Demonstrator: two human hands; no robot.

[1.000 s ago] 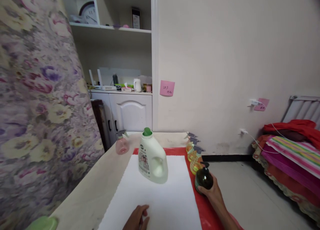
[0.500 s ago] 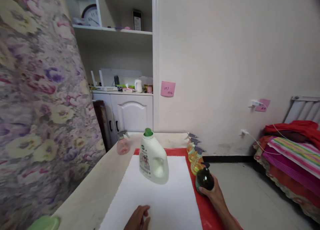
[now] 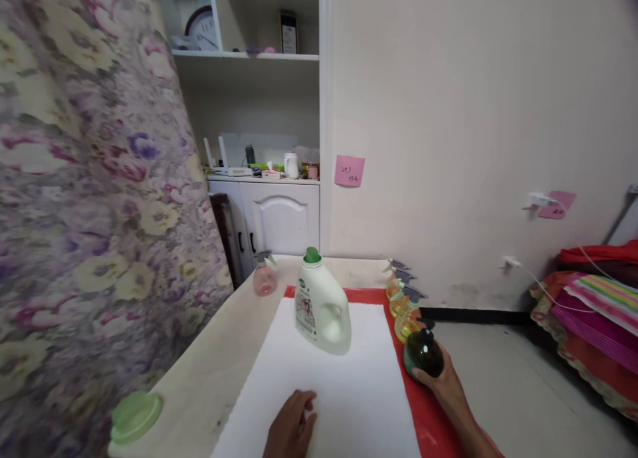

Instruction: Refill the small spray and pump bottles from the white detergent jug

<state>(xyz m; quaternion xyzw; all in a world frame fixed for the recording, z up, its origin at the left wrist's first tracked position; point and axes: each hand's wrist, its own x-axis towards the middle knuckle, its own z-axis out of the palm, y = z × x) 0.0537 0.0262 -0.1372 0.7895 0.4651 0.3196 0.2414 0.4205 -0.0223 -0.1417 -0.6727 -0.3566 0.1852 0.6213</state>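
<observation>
My right hand (image 3: 443, 378) is wrapped round a dark green pump bottle (image 3: 425, 353) with a black pump head, which stands upright on the red strip along the table's right side. My left hand (image 3: 292, 423) rests low over the white sheet (image 3: 343, 391), fingers loosely bent, with a gap between thumb and forefinger and nothing seen between them. In front of both hands stands a large pale green detergent jug (image 3: 321, 305) with a darker green cap and a handle on its right. Behind the pump bottle, several yellow spray bottles (image 3: 407, 322) form a row.
A pink spray bottle (image 3: 264, 278) stands at the table's far left corner. A light green lidded container or bowl (image 3: 135, 415) sits at the near left edge. A floral curtain (image 3: 114, 245) hangs left; the wall (image 3: 448, 145) rises behind. A bed with bright covers (image 3: 598, 325) is at right.
The view has swung slightly left, so everything appears shifted right and more of the light green container shows. Both hands and the pump bottle keep about the same places on the table.
</observation>
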